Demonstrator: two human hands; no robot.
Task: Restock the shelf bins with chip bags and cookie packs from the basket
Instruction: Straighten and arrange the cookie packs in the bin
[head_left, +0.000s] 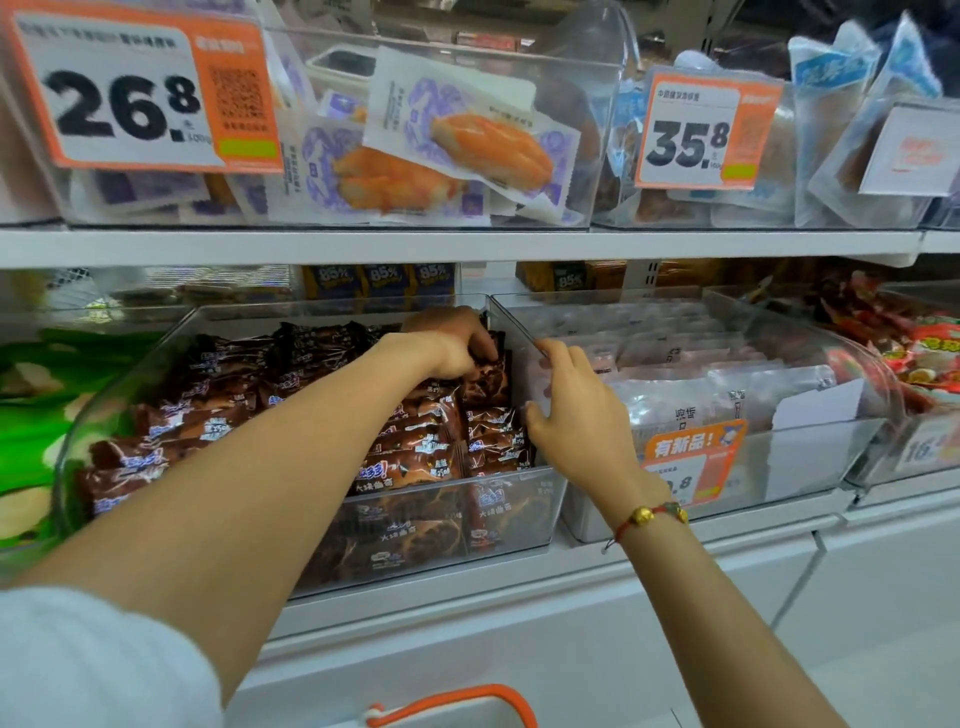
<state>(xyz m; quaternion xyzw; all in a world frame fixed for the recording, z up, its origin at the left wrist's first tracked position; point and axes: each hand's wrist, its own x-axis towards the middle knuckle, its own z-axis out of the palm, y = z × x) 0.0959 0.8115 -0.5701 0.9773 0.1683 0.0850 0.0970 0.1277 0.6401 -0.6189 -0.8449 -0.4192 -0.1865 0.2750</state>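
Note:
A clear shelf bin (514, 512) on the lower shelf holds several brown cookie packs (415, 447) in rows. My left hand (452, 340) reaches into the far right corner of this bin, fingers curled round a brown cookie pack (488, 382) standing there. My right hand (576, 410) rests against the bin's right wall, fingers straight along the clear divider, thumb on the inner side. An orange basket handle (467, 699) shows at the bottom edge; the basket's contents are out of view.
To the right stands a clear bin (810, 457) of pale packs with an orange label. Green bags (31, 395) lie at far left, red packs (914, 343) at far right. The upper shelf (467, 244) carries bins of white-and-purple packs and price tags.

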